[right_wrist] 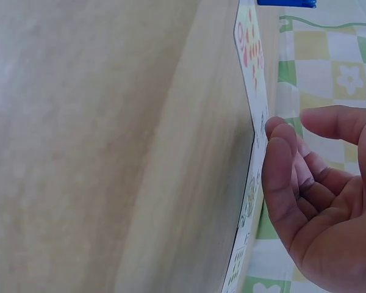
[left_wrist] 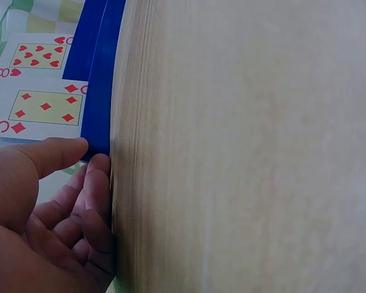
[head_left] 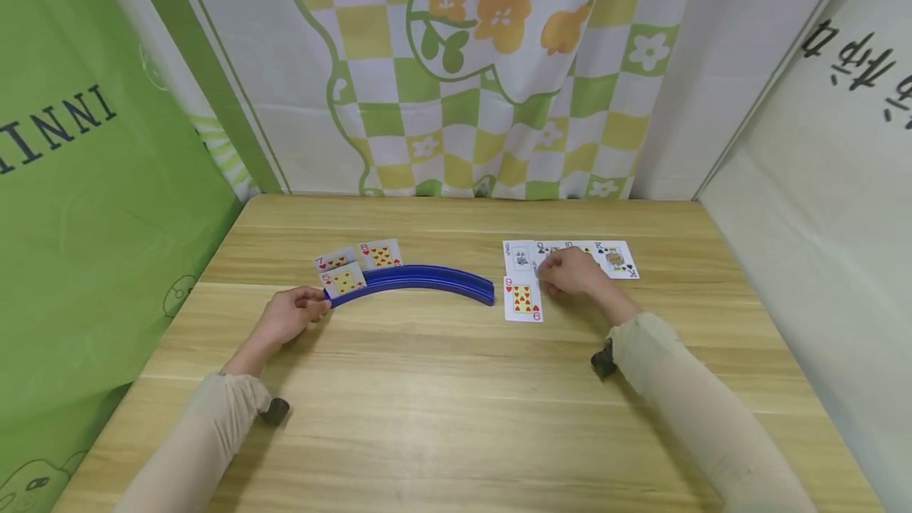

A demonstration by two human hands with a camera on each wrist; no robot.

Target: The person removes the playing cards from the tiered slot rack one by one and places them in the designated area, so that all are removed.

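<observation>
My left hand (head_left: 290, 315) pinches the left end of a curved blue card holder (head_left: 427, 275), its thumb beside the five of diamonds (left_wrist: 46, 108). That card stands in the holder, partly covering a red seven (head_left: 330, 261). Beside them is the eight of hearts (head_left: 381, 254). To the right, my right hand (head_left: 570, 271) hovers at a row of cards on the table, fingers loosely bent. In the right wrist view its thumb and fingertips are apart, with no card between them. The nine of hearts (head_left: 523, 301) lies just left of this hand.
In the row lie a joker (head_left: 520, 258) at the left and a king (head_left: 615, 258) at the right, with partly hidden cards between them. The wooden table (head_left: 420, 394) ends at a patterned curtain (head_left: 492, 133) behind; green cloth (head_left: 85, 196) hangs at the left.
</observation>
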